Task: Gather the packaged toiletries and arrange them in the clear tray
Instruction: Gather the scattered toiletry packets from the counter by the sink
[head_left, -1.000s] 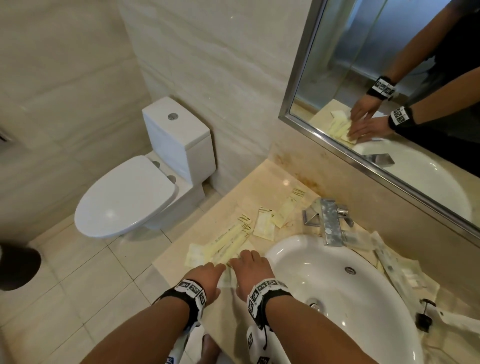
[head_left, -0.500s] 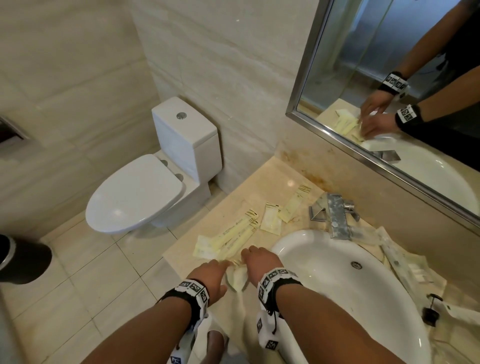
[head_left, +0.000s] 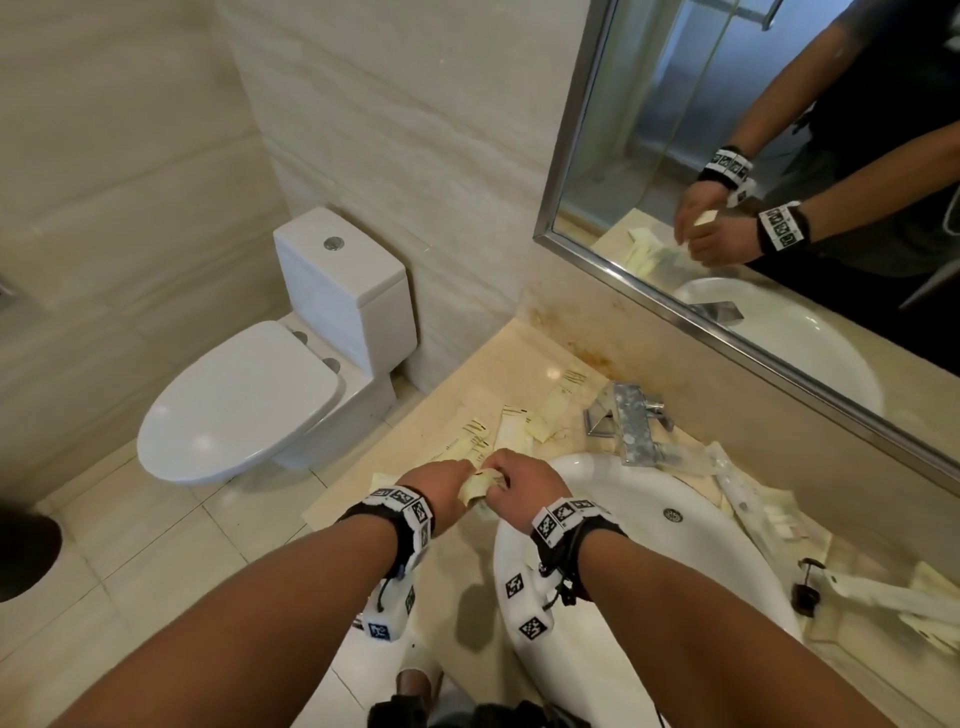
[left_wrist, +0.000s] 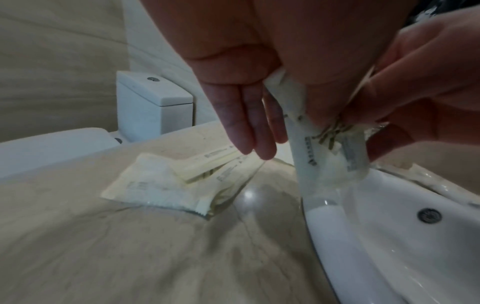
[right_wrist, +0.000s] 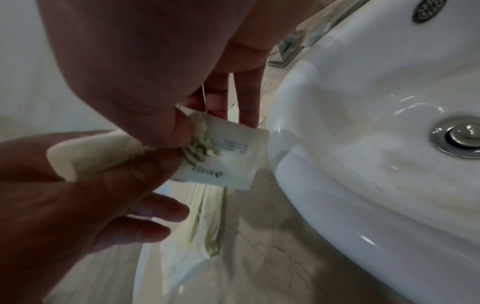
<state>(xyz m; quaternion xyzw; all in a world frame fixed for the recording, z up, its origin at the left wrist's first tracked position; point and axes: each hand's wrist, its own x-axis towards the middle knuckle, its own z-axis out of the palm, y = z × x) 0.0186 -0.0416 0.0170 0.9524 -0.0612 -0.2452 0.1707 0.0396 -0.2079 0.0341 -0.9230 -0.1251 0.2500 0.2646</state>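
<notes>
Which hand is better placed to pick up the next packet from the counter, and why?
Probably the left hand. Both hands pinch the small packet, but the packets on the counter lie just beyond the left hand's fingers, while the right hand sits nearer the sink.

No text can be read with certainty. The small packet (right_wrist: 223, 156) carries some lines of fine print and a short dark word, but all is too blurred to read. The packets on the counter (left_wrist: 166, 181) also show small print, not legible. The wristbands (head_left: 569, 517) carry only black-and-white square code markers.
</notes>
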